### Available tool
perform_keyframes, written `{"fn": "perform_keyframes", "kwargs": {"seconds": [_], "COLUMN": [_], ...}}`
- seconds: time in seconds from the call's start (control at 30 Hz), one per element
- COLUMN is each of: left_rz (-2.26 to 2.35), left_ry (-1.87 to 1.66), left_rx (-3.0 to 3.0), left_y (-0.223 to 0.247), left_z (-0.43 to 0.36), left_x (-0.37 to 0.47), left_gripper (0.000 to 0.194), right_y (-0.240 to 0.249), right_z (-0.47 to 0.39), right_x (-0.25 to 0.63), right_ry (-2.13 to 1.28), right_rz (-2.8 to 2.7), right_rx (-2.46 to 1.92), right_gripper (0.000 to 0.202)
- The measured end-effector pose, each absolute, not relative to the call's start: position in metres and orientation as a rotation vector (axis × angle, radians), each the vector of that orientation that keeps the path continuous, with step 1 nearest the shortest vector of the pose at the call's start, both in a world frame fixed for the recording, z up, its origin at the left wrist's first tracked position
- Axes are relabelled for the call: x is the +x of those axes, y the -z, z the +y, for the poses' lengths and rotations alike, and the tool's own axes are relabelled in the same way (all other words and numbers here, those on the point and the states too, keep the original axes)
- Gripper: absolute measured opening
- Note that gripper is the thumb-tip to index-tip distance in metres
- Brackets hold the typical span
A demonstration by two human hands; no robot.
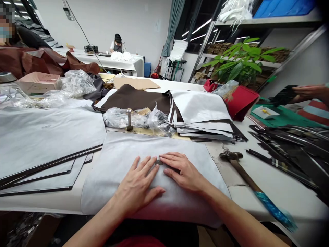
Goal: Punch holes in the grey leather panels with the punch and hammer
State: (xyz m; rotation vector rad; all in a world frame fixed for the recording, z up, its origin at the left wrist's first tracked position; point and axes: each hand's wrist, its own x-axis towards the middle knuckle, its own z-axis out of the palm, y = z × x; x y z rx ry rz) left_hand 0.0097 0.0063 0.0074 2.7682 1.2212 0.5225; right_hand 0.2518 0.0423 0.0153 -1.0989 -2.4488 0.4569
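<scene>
A pale grey sheet [108,171] lies at the table's front edge, its near side hanging a little over. My left hand [141,181] rests flat on it with fingers spread. My right hand [182,169] lies opposite, fingers stretched out and palm down. Between the fingertips of both hands sits a small dark oblong piece [158,162], partly covered; what it is I cannot make out. To the right lies a hammer [244,175] with blue wrap on its handle end. Just beyond the sheet stands a small metal stamp-like tool [129,120], upright.
Stacked grey sheets with dark edges [48,133] are on the left. Behind are clear plastic bags [123,117] and a pile of brown and white sheets [203,108]. Dark strips [290,147] lie on the right, near another person's hand [312,94]. Someone sits at a far table [128,63].
</scene>
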Motion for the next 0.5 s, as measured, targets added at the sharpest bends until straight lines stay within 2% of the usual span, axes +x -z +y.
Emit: {"fn": "perform_keyframes", "kwargs": {"seconds": [0.1,0.23,0.4,0.5], "left_rz": [1.207,1.198,1.175,1.181], "left_ry": [-0.460,-0.394,-0.447,-0.471], "left_rx": [2.757,2.722,2.698,2.670], "left_y": [-0.008,-0.011,-0.013,-0.012], "left_z": [0.008,0.010,0.011,0.012], "left_x": [0.011,0.013,0.012,0.014], "left_gripper": [0.066,0.065,0.067,0.072], "right_y": [-0.015,-0.032,-0.069,-0.075], "right_z": [0.040,0.063,0.167,0.222], "right_x": [0.252,0.248,0.232,0.222], "right_ry": [-0.483,-0.521,-0.185,-0.143], "right_rz": [-2.483,-2.415,-2.260,-2.269], "right_rx": [-1.130,-1.203,-1.709,-1.941], "right_gripper": [0.045,0.040,0.035,0.024]}}
